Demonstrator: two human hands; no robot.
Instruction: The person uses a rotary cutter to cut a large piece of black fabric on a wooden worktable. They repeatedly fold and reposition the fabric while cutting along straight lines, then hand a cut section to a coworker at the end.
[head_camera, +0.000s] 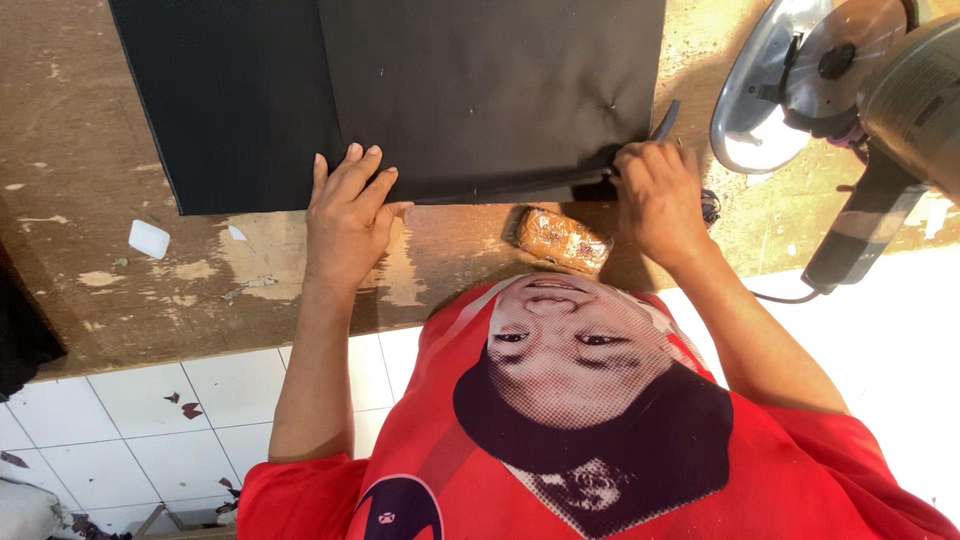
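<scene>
A large black sheet (480, 90) lies folded on a worn wooden worktable (90, 190). My left hand (348, 225) rests flat, palm down, its fingertips on the sheet's near edge and its heel on the bare wood. My right hand (655, 200) is closed into a fist at the sheet's near right corner, pinching the folded edge. A dark narrow piece (666, 120) sticks out past its knuckles; I cannot tell what it is. A small orange-brown wrapped packet (562, 240) lies on the table between my hands, just in front of my red shirt.
A power cutter with a round metal guard and disc (800, 70) stands at the table's right end, its dark handle (860, 230) and cord hanging towards me. A small white chip (148, 238) lies on the wood at left. White floor tiles (130, 420) show below the table edge.
</scene>
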